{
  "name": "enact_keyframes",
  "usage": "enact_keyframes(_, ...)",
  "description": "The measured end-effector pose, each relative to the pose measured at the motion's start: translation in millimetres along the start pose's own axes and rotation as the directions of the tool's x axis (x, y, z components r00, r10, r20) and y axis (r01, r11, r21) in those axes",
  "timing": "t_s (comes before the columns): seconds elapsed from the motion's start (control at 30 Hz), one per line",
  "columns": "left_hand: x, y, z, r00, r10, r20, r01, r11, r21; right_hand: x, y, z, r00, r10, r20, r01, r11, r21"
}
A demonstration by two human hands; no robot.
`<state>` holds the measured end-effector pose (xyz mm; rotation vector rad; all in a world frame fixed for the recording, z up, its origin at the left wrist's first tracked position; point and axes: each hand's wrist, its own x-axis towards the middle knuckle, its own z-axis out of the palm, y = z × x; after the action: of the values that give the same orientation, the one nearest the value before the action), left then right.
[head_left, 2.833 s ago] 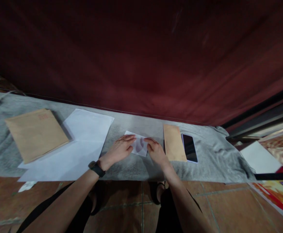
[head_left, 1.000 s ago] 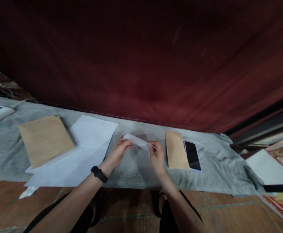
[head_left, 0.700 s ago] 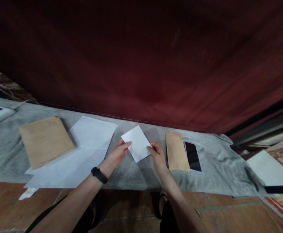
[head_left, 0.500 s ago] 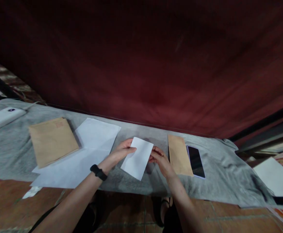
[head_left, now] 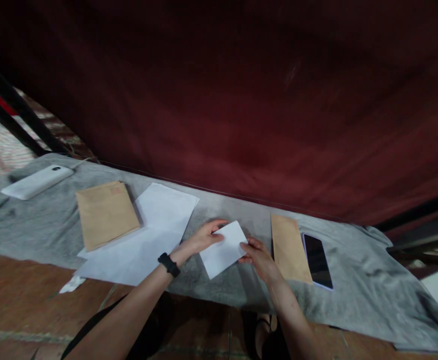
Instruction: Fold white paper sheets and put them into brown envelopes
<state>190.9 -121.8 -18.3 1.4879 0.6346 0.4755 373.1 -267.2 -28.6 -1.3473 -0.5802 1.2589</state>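
A small folded white sheet of paper (head_left: 223, 252) is held between both hands above the grey cloth. My left hand (head_left: 207, 236), with a black band on its wrist, pinches the paper's upper left edge, thumb on top. On the right edge, my right hand (head_left: 258, 256) grips the same paper with its thumb over the face and the fingers underneath. A single brown envelope (head_left: 291, 248) lies just right of my right hand. Left of my left hand, larger white sheets (head_left: 162, 212) with a crease lie flat, and a stack of brown envelopes (head_left: 106, 215) partly covers them.
A dark phone (head_left: 317, 261) in a purple case lies beside the single envelope. At the far left rests a white device (head_left: 38, 182) with a cable. Grey cloth (head_left: 369, 290) covers the narrow surface. A dark red curtain (head_left: 226, 100) hangs behind, and a white scrap (head_left: 72, 284) is below the front edge.
The white paper has been turned between my hands and now lies at a different angle. My right thumb has come onto its face. The whole view has shifted, so things appear farther right.
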Motion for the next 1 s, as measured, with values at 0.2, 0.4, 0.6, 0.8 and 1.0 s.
enact_keyframes(0.2,7.5,-14.8,-22.0,0.982,-0.025,-0.187,0.030,0.999,0.025,1.2,3.1,-0.9,0.991,-0.065,-0.118,0.064,0.998,-0.006)
enact_keyframes(0.4,13.4,-24.5,-20.3,0.972,0.018,-0.235,0.014,0.990,0.137,-3.0,4.5,-9.8,0.999,0.021,-0.028,-0.026,0.980,-0.197)
enact_keyframes(0.6,17.3,-24.3,-1.3,0.974,0.113,-0.196,-0.048,0.950,0.309,-4.1,16.1,-24.5,0.903,-0.389,-0.181,0.102,0.605,-0.790)
enact_keyframes(0.8,20.7,-23.3,0.9,0.983,0.154,-0.101,-0.098,0.901,0.422,-4.7,24.4,9.9,0.800,-0.590,0.111,0.282,0.205,-0.937)
enact_keyframes(1.0,14.2,-21.0,17.5,0.951,0.253,-0.177,-0.081,0.757,0.648,-1.7,41.7,41.9,0.844,-0.470,0.257,0.291,-0.002,-0.957)
